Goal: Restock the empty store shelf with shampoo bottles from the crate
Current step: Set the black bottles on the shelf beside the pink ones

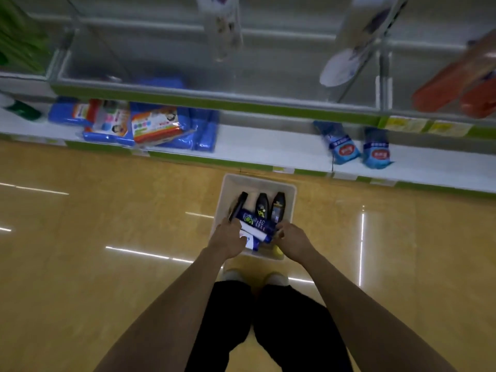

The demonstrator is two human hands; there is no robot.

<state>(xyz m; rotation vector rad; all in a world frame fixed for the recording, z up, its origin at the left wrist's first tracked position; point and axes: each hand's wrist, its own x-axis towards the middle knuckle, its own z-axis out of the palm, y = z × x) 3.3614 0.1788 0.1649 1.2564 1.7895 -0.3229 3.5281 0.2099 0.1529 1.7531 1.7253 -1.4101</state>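
Observation:
A white crate [291, 194] stands on the floor in front of my feet, with several shampoo bottles in it. Two black bottles [262, 205] lie at its far side and a third leans on the left wall. A dark blue bottle [255, 220] and a white bottle [255, 231] lie across the near part. My left hand [228, 238] reaches in and grips the white bottle's left end, thumb on top. My right hand [294, 241] curls its fingers round the right end of the blue bottle. The bare shelf [174, 63] with clear dividers runs above.
The bottom shelf [268, 146] holds blue packets at left [161, 127] and two blue pouches at right [343, 146]. Orange packs [461, 81] and a hanging white item [341, 65] sit upper right. A yellow item [277, 251] shows under my right hand. Glossy tan floor surrounds the crate.

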